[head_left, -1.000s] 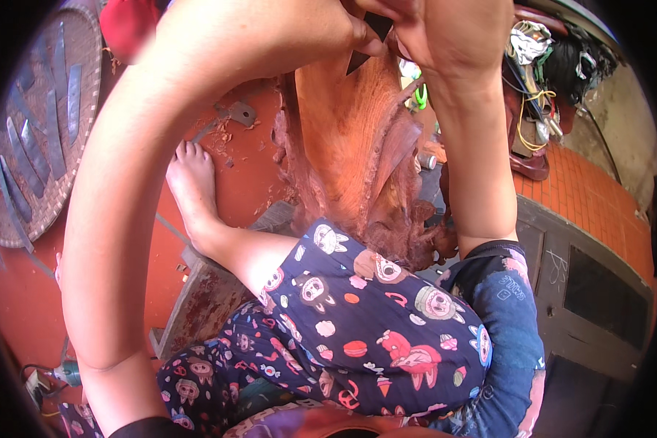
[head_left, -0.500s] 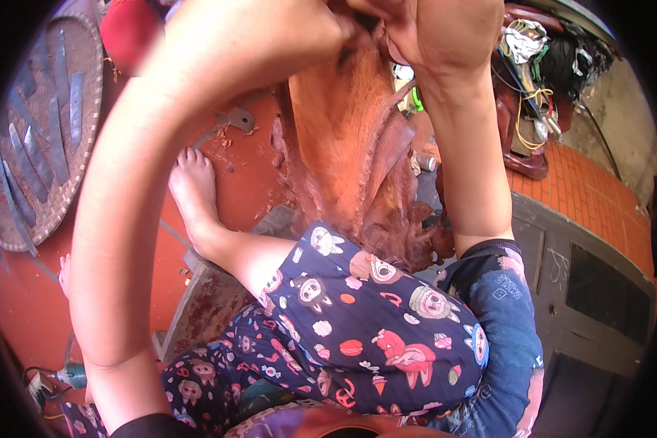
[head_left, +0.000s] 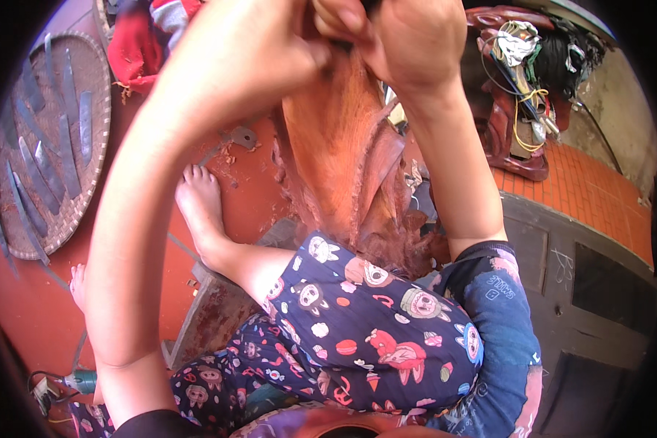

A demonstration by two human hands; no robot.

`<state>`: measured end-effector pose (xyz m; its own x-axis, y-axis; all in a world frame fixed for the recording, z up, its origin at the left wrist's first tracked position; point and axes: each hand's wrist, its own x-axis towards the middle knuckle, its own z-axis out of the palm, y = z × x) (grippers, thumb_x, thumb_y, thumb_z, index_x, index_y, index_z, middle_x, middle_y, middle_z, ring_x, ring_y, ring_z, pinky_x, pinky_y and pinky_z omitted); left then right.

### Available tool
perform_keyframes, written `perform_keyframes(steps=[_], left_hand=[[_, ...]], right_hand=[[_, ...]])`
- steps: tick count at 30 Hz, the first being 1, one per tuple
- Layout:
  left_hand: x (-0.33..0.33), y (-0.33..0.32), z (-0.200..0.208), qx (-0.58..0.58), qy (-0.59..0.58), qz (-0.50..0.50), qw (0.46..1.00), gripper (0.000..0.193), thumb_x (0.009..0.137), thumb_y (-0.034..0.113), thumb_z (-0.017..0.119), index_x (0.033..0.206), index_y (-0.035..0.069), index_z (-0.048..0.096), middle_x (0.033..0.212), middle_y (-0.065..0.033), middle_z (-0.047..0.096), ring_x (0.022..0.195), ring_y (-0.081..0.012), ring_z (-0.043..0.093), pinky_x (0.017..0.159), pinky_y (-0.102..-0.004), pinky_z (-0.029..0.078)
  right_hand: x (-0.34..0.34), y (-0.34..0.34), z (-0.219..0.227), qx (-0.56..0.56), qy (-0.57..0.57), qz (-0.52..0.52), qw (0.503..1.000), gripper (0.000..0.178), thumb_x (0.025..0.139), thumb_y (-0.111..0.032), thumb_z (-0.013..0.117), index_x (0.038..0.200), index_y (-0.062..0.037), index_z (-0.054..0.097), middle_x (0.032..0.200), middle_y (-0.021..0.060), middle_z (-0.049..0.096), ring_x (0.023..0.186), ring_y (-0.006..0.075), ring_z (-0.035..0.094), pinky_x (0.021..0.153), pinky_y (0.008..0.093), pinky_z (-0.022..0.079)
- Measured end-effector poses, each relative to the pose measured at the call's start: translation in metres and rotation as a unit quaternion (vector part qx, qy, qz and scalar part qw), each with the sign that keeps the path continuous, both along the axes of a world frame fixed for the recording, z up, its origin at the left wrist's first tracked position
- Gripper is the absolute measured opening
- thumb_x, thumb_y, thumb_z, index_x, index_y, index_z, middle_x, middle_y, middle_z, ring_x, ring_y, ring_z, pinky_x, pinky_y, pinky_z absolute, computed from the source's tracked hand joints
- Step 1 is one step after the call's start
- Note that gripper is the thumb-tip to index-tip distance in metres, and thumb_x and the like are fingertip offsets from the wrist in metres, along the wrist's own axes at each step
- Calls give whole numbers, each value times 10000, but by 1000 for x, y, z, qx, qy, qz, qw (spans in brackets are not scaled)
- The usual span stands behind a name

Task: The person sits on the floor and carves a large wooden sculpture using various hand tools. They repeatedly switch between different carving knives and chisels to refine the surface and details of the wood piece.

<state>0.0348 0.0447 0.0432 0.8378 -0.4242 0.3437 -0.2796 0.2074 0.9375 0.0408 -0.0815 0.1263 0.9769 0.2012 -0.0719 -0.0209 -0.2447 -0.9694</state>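
Note:
A carved piece of reddish-brown wood (head_left: pixel 327 153) stretches away from me, its middle smooth and orange, its edges rough and ornate. Over its far end my left hand (head_left: pixel 288 55) is closed, the fingers curled in. Beside it my right hand (head_left: pixel 415 45) is also closed, its fingertips bent toward the left hand. Whatever they grip is hidden by the hands and the upper edge of the view. Both forearms arch around my raised knee in dark patterned trousers (head_left: pixel 387 314), which lies near the wood's close end.
On the left a round woven tray (head_left: pixel 98 157) bears several flat metal blades (head_left: pixel 67 153). Wood chips and a small metal plate (head_left: pixel 242 137) lie on the red tiled floor (head_left: pixel 248 190). A dark wooden stand (head_left: pixel 515 164) with cables and bags is at right, near a grey door panel (head_left: pixel 540 292).
Both hands have come slightly closer to me along the wood and remain closed. The view has shifted a little, so more of the red cloth at upper left shows.

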Motion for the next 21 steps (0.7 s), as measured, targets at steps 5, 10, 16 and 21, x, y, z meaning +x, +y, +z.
perform_keyframes(steps=[5, 10, 16, 21], left_hand=[[8, 0, 3, 43, 3, -6, 999, 296, 768, 101, 825, 992, 28, 645, 960, -133, 708, 940, -278, 703, 872, -392, 539], [2, 5, 21, 103, -191, 141, 966, 240, 780, 146, 816, 976, 30, 740, 1041, -139, 747, 1035, -336, 699, 1078, -418, 460], [-56, 18, 16, 59, -72, 106, 990, 123, 808, 33, 782, 926, 21, 748, 939, -117, 758, 960, -310, 742, 924, -376, 556], [-111, -11, 2, -80, -58, 233, 967, 365, 779, 111, 807, 1118, -8, 740, 1136, -132, 751, 1064, -321, 718, 921, -429, 547]], right_hand=[[5, -9, -11, -27, -55, 37, 997, 467, 1075, -432, 535, 785, -75, 613, 561, -14, 535, 450, 62, 462, 411, 223, 328], [10, -18, 18, 198, -103, 210, 952, 433, 1054, -419, 533, 810, -80, 648, 687, 33, 587, 577, 117, 527, 516, 267, 431], [-20, -41, 58, -156, -148, 305, 928, 448, 974, -450, 649, 770, -52, 671, 841, 101, 600, 720, 192, 543, 612, 325, 431], [-17, -72, 70, -129, 91, 223, 962, 313, 948, -208, 694, 1030, 90, 742, 957, 185, 711, 706, 204, 710, 602, 284, 576]])
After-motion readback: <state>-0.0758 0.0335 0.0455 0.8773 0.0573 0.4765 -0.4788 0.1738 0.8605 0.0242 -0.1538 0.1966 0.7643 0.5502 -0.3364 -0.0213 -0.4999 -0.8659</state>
